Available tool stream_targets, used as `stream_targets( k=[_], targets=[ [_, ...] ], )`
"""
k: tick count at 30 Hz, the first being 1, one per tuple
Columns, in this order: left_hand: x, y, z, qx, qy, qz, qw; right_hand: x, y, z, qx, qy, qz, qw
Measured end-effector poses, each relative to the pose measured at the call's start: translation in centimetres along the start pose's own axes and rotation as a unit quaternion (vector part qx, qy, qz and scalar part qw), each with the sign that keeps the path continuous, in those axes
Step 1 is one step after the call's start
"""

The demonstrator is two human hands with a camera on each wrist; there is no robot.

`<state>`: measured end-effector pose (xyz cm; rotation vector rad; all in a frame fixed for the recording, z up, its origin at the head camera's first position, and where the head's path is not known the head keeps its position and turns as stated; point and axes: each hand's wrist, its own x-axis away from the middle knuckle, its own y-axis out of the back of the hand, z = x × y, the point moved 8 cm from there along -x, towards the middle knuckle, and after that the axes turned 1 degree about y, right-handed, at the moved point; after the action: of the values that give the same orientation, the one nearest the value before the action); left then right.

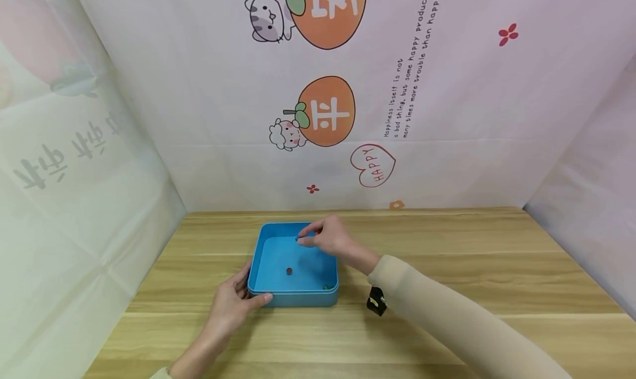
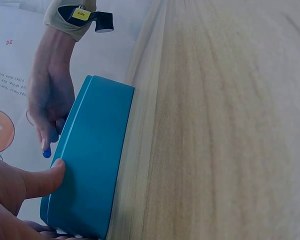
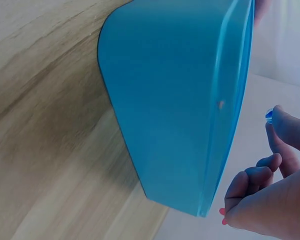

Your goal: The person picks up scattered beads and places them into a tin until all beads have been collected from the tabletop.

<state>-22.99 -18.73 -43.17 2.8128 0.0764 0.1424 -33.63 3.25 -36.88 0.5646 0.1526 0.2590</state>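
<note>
A square blue plastic box without a lid stands on the table. My left hand grips its front left corner, thumb over the front rim and fingers along the left side. Above the far part of the box, my right hand pinches a small blue marble between thumb and forefinger. Inside the box a small reddish-brown ball lies near the middle. Something small and green, probably marbles, sits in the near right corner, partly hidden by the front wall.
The wooden table spreads around the box, with more surface on the right. A printed white cloth hangs behind it and on both sides. A black wrist camera hangs below the right sleeve.
</note>
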Motion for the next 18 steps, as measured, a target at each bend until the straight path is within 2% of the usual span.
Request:
stream_targets(
  k=[4, 14, 18],
  targets=[
    [0.0, 0.0, 0.0, 0.000, -0.001, 0.001, 1.0000, -0.2, -0.6, 0.1, 0.010, 0.005, 0.003, 0.9999],
    [0.1, -0.2, -0.1, 0.016, -0.004, 0.005, 0.9998, -0.4, -1.7, 0.2, -0.008, -0.010, 0.014, 0.9998],
    [0.2, -0.2, 0.0, 0.018, 0.003, 0.004, 0.9998, -0.5, -2.0, 0.3, -0.005, -0.012, 0.017, 0.9998]
  ],
)
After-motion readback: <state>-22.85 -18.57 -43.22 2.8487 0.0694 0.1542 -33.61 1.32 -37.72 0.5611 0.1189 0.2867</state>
